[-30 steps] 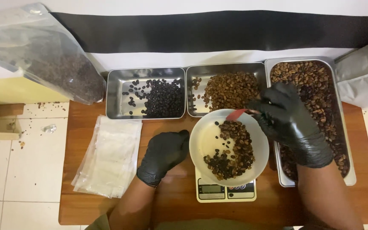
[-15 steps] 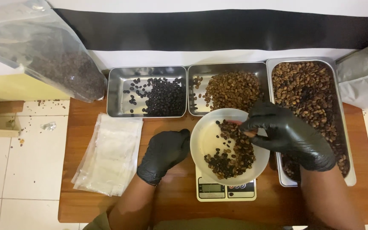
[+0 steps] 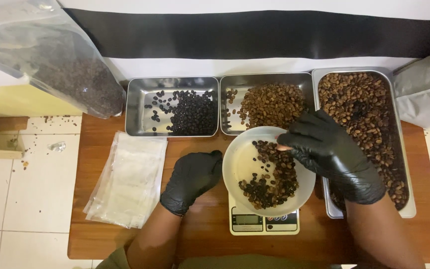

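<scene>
A white bowl holding brown and dark coffee beans stands on a small digital scale. My right hand, in a black glove, hovers over the bowl's right side. It is closed around a small red scoop, of which only the tip shows at the fingertips. My left hand, also gloved, rests curled on the wooden table, its fingers against the bowl's left rim and holding nothing.
Three steel trays line the back: dark beans, medium brown beans, and a long tray of light brown beans on the right. Flat clear pouches lie left. A big bean bag and a grey bag flank the table.
My right hand has come from above the long right tray leftward over the bowl, with the red scoop now mostly hidden under the fingers. The left hand has stayed put.
</scene>
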